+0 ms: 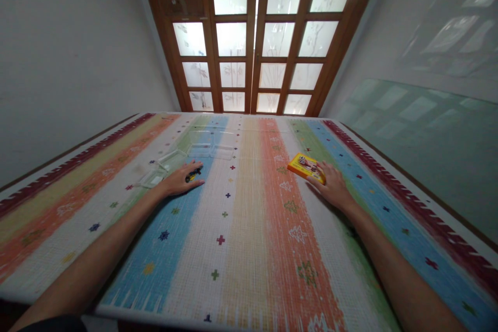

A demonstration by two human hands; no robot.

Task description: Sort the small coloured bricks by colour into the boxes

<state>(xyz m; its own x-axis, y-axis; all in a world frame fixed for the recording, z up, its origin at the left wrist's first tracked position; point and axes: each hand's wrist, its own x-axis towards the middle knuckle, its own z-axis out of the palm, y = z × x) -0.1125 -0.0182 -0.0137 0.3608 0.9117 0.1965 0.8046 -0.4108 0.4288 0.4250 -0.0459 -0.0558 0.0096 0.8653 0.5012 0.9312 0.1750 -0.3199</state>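
On the left of the striped tablecloth, my left hand has its fingers curved around a small black and yellow object, too small to make out clearly. To the right, my right hand grips the near right end of a flat yellow box with a printed picture on top. Its thumb lies along the near side and the fingers are on the far side. Clear plastic containers stand just beyond and beside my left hand.
The table is covered by a striped cloth with small printed crosses and trees. A wooden door with glass panes rises past the far edge. A greenish glass panel leans at the right wall.
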